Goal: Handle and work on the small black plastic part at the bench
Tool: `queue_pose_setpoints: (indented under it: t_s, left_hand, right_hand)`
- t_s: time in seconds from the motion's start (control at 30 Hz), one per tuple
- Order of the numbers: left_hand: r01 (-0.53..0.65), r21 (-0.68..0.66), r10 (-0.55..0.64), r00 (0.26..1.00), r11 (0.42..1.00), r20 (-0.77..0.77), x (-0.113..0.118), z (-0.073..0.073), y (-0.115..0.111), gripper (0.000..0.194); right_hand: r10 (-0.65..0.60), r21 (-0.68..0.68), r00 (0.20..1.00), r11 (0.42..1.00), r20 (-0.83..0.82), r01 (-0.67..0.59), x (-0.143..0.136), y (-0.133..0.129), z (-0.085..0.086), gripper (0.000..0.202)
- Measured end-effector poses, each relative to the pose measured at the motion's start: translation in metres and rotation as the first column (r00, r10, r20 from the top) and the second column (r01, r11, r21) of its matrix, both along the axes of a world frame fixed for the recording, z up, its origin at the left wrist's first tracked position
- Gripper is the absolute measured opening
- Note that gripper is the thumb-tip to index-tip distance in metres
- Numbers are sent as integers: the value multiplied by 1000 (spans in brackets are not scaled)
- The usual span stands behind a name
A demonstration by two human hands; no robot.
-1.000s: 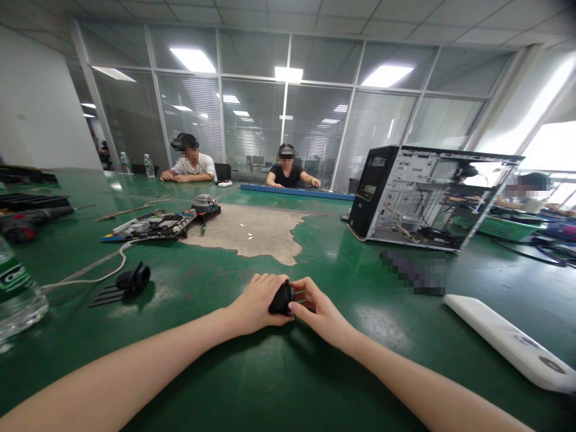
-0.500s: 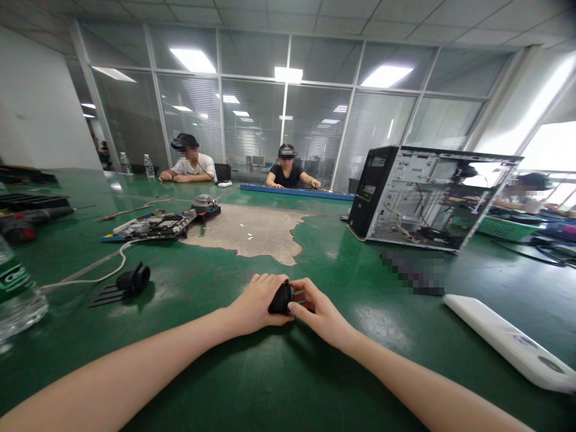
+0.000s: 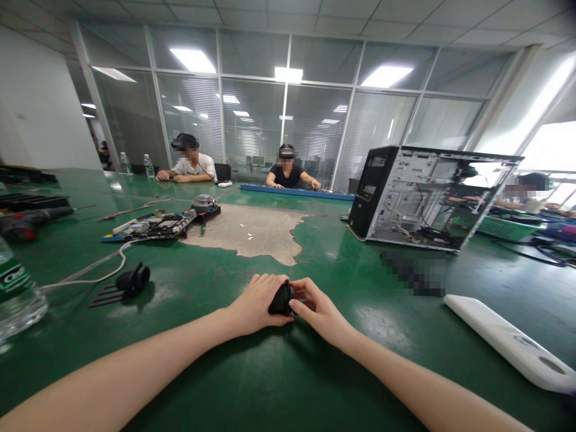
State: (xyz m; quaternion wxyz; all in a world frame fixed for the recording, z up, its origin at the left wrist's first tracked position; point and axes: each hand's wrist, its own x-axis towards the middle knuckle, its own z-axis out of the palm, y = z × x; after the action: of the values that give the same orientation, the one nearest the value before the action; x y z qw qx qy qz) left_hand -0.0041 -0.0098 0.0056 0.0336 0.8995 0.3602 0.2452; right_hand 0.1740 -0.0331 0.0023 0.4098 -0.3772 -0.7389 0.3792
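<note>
Near the middle of the green table (image 3: 216,378), my left hand (image 3: 257,305) is wrapped round a small black object (image 3: 281,300) from the left. The fingers of my right hand (image 3: 317,311) pinch the right side of the same object, thumb in front. Most of the object's far side is hidden by my fingers, and what it is cannot be made out. A black plastic part with a round end and several prongs (image 3: 132,281) lies to the left of my hands.
At left are a circuit board (image 3: 157,225), a white cable (image 3: 122,258) and a water bottle (image 3: 18,291). An open computer case (image 3: 418,198), a pixelated dark item and a white device (image 3: 508,342) are at right. Several people sit beyond.
</note>
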Motion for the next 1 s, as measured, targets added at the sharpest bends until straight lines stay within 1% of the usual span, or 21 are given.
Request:
queue_pose_setpoints:
  t_s: [0.13,0.2,0.27,0.33,0.4,0.47,0.53,0.63,0.7,0.77,0.87,1.0]
  left_hand:
    - [5,4,-5,1000,1000,5,0,-1,0,57]
    - [3,8,-3,1000,1000,10,0,-1,0,58]
    - [1,11,-1,1000,1000,8,0,-1,0,57]
    - [5,10,-5,1000,1000,1,-1,-2,1,57]
    - [3,14,-3,1000,1000,-2,-1,-2,1,58]
    - [-5,19,5,1000,1000,-1,-1,-2,1,59]
    - [-8,15,8,1000,1000,-4,0,-2,1,59]
    - [-9,2,9,1000,1000,-7,0,-1,0,58]
    - [-14,-1,14,1000,1000,-4,0,-1,0,58]
    - [-19,-1,19,1000,1000,2,0,-1,-1,58]
    - [-12,-1,12,1000,1000,1,0,-2,0,58]
    - [-8,14,8,1000,1000,-7,0,-3,1,59]
  right_hand:
    - [-1,135,1000,991,-6,1,0,-3,0,20]
    - [-20,172,1000,985,-2,20,0,-3,0,17]
    - [-39,145,999,989,-1,39,0,-2,0,18]
    - [-41,77,999,996,-2,41,0,0,-2,24]
    - [-16,7,1000,1000,9,16,0,1,-3,28]
    - [14,-34,1000,999,21,-13,1,2,-4,28]
    - [24,-24,999,999,25,-23,1,1,-3,28]
    - [-3,63,1000,998,15,2,1,-1,-1,26]
    - [-24,94,1000,995,11,23,0,-2,0,22]
    - [-30,71,1000,997,6,30,0,-2,0,21]
    - [-24,10,1000,1000,-4,24,0,0,-2,25]
    - [17,-32,1000,999,9,-17,1,1,-3,26]
